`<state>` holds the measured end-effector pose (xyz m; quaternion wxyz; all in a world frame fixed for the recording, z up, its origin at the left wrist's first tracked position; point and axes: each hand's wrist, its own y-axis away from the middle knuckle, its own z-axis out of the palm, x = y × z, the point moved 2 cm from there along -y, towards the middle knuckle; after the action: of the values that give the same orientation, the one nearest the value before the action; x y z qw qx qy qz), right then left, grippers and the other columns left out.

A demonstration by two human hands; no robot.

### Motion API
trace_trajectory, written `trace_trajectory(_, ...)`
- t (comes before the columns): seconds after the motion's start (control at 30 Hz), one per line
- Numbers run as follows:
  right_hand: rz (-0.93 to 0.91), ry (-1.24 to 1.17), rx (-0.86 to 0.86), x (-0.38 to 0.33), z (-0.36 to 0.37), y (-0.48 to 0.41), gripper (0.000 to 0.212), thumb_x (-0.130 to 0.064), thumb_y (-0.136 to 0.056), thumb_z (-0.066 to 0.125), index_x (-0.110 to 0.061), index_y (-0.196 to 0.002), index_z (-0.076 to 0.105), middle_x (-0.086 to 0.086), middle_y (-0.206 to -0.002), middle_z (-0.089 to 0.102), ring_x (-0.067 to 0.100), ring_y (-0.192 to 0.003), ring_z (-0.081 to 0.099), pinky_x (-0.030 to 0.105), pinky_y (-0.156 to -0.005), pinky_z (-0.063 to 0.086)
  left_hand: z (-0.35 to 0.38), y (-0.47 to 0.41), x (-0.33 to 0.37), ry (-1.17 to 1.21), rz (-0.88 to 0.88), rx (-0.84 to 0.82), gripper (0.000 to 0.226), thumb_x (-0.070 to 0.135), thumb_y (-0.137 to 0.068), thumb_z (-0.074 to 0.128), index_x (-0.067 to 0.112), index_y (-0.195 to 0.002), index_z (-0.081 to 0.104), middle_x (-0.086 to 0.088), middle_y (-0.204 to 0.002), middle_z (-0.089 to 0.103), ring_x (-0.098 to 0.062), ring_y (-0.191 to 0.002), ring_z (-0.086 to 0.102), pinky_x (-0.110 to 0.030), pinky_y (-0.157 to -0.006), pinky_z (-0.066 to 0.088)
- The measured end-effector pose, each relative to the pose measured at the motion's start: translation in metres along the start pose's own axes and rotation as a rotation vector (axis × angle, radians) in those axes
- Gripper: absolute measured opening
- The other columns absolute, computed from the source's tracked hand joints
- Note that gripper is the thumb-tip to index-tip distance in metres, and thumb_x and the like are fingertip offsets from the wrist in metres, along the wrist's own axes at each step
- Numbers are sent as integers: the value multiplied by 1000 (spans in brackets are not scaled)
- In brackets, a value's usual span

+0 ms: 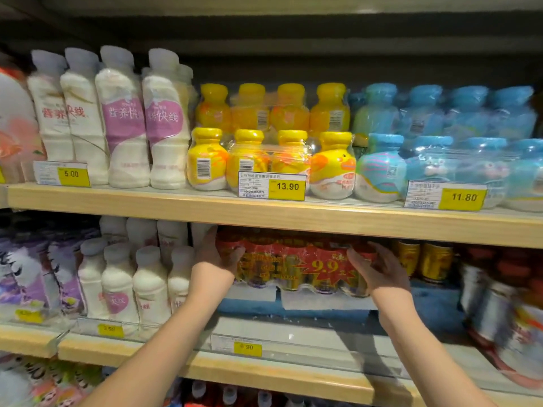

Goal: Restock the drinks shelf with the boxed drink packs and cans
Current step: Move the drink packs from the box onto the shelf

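The red drink pack (pixel 296 267) lies crosswise, clasped by the left hand (pixel 216 257) at 9 o'clock, right hand (pixel 374 268) at 3 o'clock.

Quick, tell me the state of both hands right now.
Left hand: closed, holding the left end of the red shrink-wrapped pack.
Right hand: closed, holding the same pack's right end.

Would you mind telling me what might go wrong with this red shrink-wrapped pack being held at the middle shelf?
1. The red pack sits close under the upper shelf board; its top could catch there.
2. The left hand and right hand grip only its ends, so the wrap might slip.
3. A sideways shove could knock the gold cans or white bottles beside it.
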<state>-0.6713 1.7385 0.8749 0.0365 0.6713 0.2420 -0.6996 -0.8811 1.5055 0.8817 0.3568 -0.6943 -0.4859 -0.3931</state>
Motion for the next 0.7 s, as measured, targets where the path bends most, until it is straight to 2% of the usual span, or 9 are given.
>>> trace_trajectory(0.03, -6, 13, -3, 2, 2, -2, 62, -44, -84, 81, -31, -140, 58, 0, -138, 60, 22, -121, 57, 27, -75, 47, 3, -5, -1, -14, 16, -1, 27, 12, -91, 67, 19, -73, 48, -9, -96, 66, -35, -100, 65, -32, -76, 48)
trace_trajectory(0.07, 2, 17, -12, 4, 3, -5, 63, -45, -84, 80, -31, -141, 57, -2, -137, 59, 21, -120, 56, 28, -76, 46, 2, -4, 3, -8, 74, 27, 10, 15, -92, 69, 14, -90, 59, -13, -117, 68, -35, -112, 63, -34, -85, 51)
trace_trajectory(0.1, 5, 22, -17, 7, 4, -8, 64, -46, -84, 80, -31, -142, 57, -4, -136, 58, 19, -118, 54, 27, -75, 45, 3, -7, 7, -46, 158, 64, 29, 21, -92, 71, 11, -117, 60, -11, -134, 62, -34, -122, 59, -34, -93, 48)
trace_trajectory(0.13, 1, 24, -22, 8, 5, -10, 65, -47, -83, 80, -32, -143, 56, -5, -134, 57, 17, -116, 53, 26, -74, 45, 3, -6, 13, -67, 240, 97, 54, 25, -91, 72, 13, -138, 49, -8, -143, 57, -33, -128, 56, -34, -97, 45)
trace_trajectory(0.17, -5, 20, -27, 9, 6, -11, 66, -47, -83, 79, -32, -143, 55, -5, -134, 57, 17, -115, 52, 25, -74, 45, 3, -7, 16, -72, 281, 110, 66, 28, -91, 72, 16, -147, 41, -6, -146, 54, -32, -130, 54, -33, -99, 43)
trace_trajectory(0.27, -16, 44, -25, 15, 7, -14, 69, -51, -81, 79, -34, -143, 55, -2, -142, 57, 23, -124, 55, 37, -93, 51, 7, -11, 14, -46, 327, 117, 71, 29, -90, 71, 19, -151, 36, -5, -148, 52, -32, -131, 53, -32, -100, 41)
trace_trajectory(0.37, -28, 98, -21, 20, 7, -17, 72, -57, -79, 77, -34, -144, 55, 0, -147, 55, 26, -133, 52, 48, -107, 48, 10, -17, 8, -68, 326, 105, 73, 31, -91, 71, 17, -153, 34, -5, -151, 50, -31, -133, 51, -32, -102, 39)
trace_trajectory(0.57, -76, 169, -39, 24, 8, -18, 73, -55, -81, 77, -31, -145, 52, -4, -140, 58, 24, -130, 55, 48, -107, 50, 18, -21, 5, -82, 288, 110, 73, 33, -94, 67, 15, -155, 30, -7, -153, 46, -34, -135, 49, -35, -102, 40)
trace_trajectory(0.7, -83, 297, -12, 29, 8, -19, 83, -71, -75, 73, -34, -146, 49, 1, -144, 59, 27, -130, 56, 51, -107, 49, 19, -18, 4, -78, 244, 113, 71, 36, -92, 67, 13, -152, 34, -12, -148, 51, -36, -132, 51, -41, -105, 43)
